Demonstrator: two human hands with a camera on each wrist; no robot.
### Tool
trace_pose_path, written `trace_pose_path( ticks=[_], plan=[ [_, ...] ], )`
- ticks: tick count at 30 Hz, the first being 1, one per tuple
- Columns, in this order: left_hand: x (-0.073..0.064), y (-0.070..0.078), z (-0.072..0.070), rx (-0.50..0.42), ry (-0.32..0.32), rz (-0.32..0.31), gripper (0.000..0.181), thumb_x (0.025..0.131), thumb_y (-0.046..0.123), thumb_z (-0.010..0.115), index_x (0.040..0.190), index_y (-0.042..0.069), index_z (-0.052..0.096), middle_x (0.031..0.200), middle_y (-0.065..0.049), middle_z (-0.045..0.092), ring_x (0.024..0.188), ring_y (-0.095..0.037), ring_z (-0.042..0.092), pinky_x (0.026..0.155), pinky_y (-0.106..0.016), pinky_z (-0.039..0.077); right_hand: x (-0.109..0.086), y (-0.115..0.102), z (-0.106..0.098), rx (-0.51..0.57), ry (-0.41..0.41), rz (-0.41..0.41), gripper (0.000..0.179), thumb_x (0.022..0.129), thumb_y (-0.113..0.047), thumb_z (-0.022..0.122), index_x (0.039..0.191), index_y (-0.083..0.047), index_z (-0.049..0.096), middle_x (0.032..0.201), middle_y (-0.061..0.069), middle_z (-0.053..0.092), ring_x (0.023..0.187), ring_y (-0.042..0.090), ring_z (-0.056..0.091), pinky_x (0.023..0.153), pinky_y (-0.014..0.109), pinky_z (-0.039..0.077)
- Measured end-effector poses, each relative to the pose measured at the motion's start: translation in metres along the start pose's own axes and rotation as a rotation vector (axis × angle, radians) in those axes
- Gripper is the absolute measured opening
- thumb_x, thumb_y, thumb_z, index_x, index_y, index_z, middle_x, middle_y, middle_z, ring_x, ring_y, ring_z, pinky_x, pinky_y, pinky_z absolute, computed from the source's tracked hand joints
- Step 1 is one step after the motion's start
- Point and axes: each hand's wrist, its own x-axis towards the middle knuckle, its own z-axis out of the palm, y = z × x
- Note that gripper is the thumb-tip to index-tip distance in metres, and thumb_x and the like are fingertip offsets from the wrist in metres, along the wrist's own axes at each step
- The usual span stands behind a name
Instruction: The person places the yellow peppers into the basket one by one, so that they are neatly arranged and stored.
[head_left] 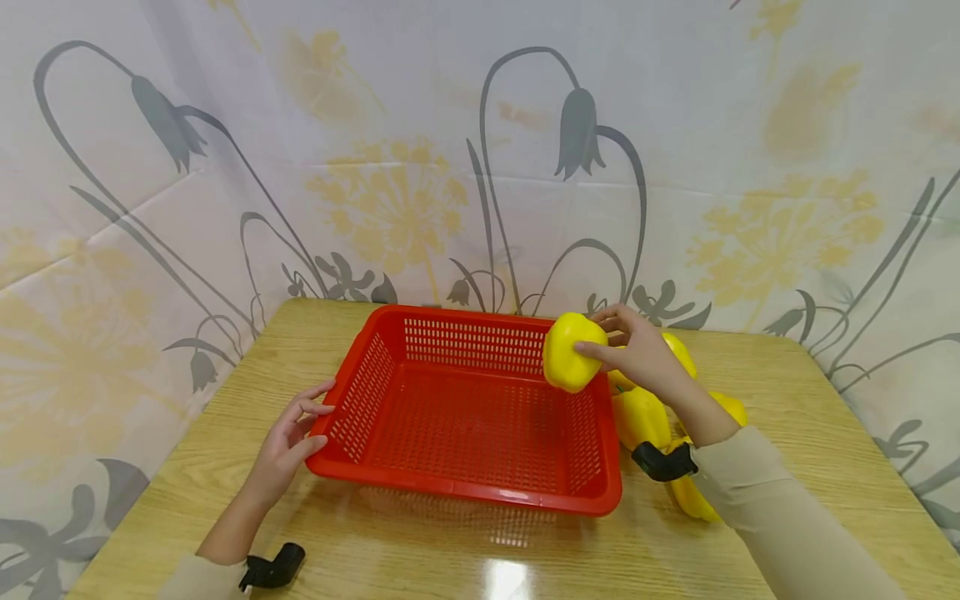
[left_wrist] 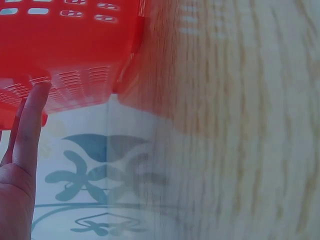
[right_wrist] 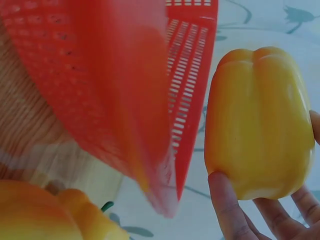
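Observation:
My right hand (head_left: 637, 350) grips a yellow bell pepper (head_left: 572, 354) between thumb and fingers, over the right end of a red plastic basket (head_left: 465, 492). In the right wrist view, this bell pepper (right_wrist: 259, 125) appears beside the basket's wall (right_wrist: 120, 90), with the thumb and fingers around its lower part. My left hand (head_left: 281, 446) touches the left rim of the basket with fairly straight, spread fingers. The left wrist view has one finger (left_wrist: 31, 125) against the basket's perforated outer side (left_wrist: 70, 55). Only bare red floor shows inside the basket.
Several more yellow bell peppers (head_left: 643, 419) lie on the wooden table (head_left: 795, 467) right of the basket, partly hidden under the right forearm. A flower-patterned cloth (head_left: 420, 100) hangs behind the table. Black wrist mounts (head_left: 276, 567) sit at both cuffs.

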Motion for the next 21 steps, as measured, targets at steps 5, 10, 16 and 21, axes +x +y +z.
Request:
trace_pose_path(
  ticks=[5, 10, 16, 21],
  plan=[
    [0.000, 0.000, 0.000, -0.014, -0.004, 0.004, 0.023, 0.081, -0.020, 0.041, 0.104, -0.018, 0.044, 0.138, -0.008, 0.039, 0.115, -0.014, 0.046, 0.082, -0.021, 0.048, 0.012, -0.008, 0.008, 0.008, -0.019, -0.012, 0.055, 0.082, -0.031, 0.072, 0.120, -0.001, 0.046, 0.120, 0.021, 0.052, 0.102, 0.035, 0.056, 0.073, 0.041, 0.053],
    [0.001, 0.001, 0.001, 0.009, 0.004, 0.010, 0.022, 0.081, -0.020, 0.042, 0.102, -0.019, 0.044, 0.137, -0.008, 0.040, 0.118, -0.014, 0.044, 0.087, -0.019, 0.043, 0.023, -0.015, 0.020, 0.036, -0.047, -0.008, 0.053, 0.082, -0.028, 0.072, 0.120, -0.002, 0.046, 0.120, 0.021, 0.051, 0.099, 0.033, 0.057, 0.072, 0.038, 0.053],
    [0.001, 0.002, 0.001, 0.003, -0.004, -0.004, 0.021, 0.081, -0.020, 0.042, 0.102, -0.018, 0.044, 0.137, -0.008, 0.039, 0.117, -0.013, 0.045, 0.083, -0.020, 0.046, 0.034, -0.022, 0.040, 0.053, -0.077, -0.025, 0.050, 0.082, -0.025, 0.072, 0.118, -0.002, 0.046, 0.119, 0.021, 0.052, 0.096, 0.032, 0.057, 0.068, 0.036, 0.053],
    [-0.002, 0.001, 0.000, 0.007, -0.003, -0.019, 0.022, 0.082, -0.019, 0.042, 0.103, -0.017, 0.045, 0.137, -0.007, 0.039, 0.114, -0.013, 0.046, 0.080, -0.021, 0.048, 0.042, -0.026, 0.060, 0.072, -0.092, -0.034, 0.048, 0.081, -0.023, 0.073, 0.116, -0.004, 0.048, 0.116, 0.019, 0.053, 0.089, 0.030, 0.058, 0.064, 0.035, 0.054]
  ],
)
